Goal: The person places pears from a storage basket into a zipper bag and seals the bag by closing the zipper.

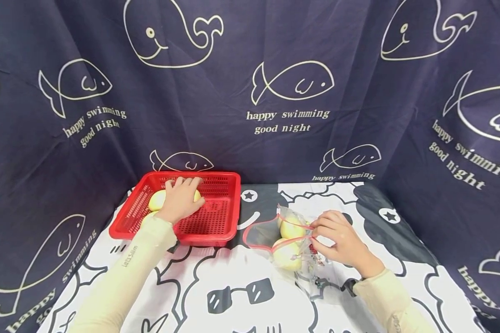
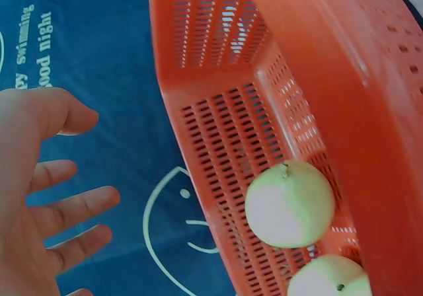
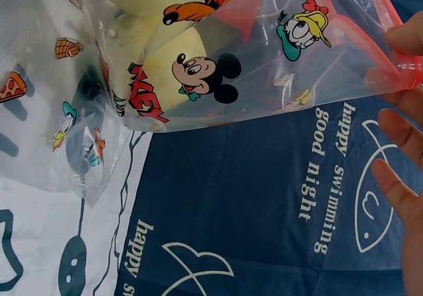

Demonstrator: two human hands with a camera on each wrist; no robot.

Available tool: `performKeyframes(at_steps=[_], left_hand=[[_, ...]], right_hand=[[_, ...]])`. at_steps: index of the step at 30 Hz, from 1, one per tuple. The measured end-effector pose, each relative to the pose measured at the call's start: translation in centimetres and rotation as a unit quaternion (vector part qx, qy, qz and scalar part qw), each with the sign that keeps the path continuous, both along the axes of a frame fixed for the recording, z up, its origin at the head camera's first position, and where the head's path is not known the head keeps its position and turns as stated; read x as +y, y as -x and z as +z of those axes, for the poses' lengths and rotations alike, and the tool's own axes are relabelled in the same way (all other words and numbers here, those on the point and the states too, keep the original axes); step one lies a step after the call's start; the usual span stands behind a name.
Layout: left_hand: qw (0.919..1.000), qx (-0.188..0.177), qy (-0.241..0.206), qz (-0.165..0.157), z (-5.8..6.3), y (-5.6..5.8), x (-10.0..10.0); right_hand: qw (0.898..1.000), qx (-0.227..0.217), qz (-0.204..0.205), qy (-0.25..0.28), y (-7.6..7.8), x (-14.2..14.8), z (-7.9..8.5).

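Observation:
Over the left part of a red plastic basket (image 1: pixel 233 203), my left hand (image 1: pixel 182 199) hovers with fingers spread and nothing in its grasp. Pale yellow-green round fruits (image 1: pixel 157 200) lie beneath and beside it; the left wrist view shows a fruit (image 2: pixel 289 205) with a short stem against the basket wall. My right hand (image 1: pixel 337 237) pinches the red-trimmed mouth of a clear cartoon-print zip bag (image 3: pixel 271 88) between thumb and fingers. The bag lies with its mouth gaping toward the basket. Two similar fruits (image 1: pixel 287 255) are inside it, seen through the film.
A white cloth (image 1: pixel 216 277) with black cartoon drawings covers the table. Behind and at both sides hangs a dark blue curtain (image 1: pixel 216 97) with whale and fish outlines. The basket stands at the back left, against the curtain, with its bare slotted floor showing on the right.

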State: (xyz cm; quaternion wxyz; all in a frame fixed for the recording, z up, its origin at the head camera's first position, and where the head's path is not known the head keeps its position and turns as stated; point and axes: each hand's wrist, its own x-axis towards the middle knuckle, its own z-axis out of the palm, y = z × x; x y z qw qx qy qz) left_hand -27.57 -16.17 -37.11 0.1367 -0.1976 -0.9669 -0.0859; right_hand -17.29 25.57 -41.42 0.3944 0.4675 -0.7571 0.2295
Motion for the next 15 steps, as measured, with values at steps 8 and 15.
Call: performKeyframes(at_steps=[8,15], left_hand=[[0.9995,-0.024,0.004,0.019,-0.3,1.3,-1.7],[0.9976,-0.051,0.036,0.031,-0.2,2.1,-2.6]], right_hand=[[1.0,-0.004,0.001,0.004,-0.1,0.0,-0.1],[1.0,-0.004,-0.002,0.007,-0.1,0.1,-0.2]])
